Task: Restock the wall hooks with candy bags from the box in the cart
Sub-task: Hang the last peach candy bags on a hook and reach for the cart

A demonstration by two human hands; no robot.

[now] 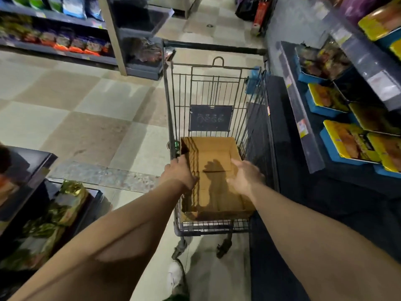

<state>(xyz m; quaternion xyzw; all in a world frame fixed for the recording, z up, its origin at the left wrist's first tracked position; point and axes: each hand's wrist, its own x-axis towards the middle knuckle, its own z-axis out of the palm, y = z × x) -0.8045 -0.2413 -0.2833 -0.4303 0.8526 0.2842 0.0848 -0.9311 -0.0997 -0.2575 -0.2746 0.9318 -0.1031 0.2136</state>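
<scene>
at frame centre, the cardboard box point(213, 183) sits in the cart point(208, 88), looking empty; your left hand point(180, 172) clasps its left wall, your right hand point(245, 177) hovers spread above it.

Matt brown cardboard box point(214, 170) sits in a dark metal-wire cart point(213, 88) on glossy floor tiles point(86, 118).

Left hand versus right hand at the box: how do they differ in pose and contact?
The left hand grips the left wall of the box, knuckles up and fingers curled over the edge. The right hand hovers open above the box's inside, fingers spread, holding nothing and casting a shadow on the bare floor of the box. Both reach into the cart.
</scene>
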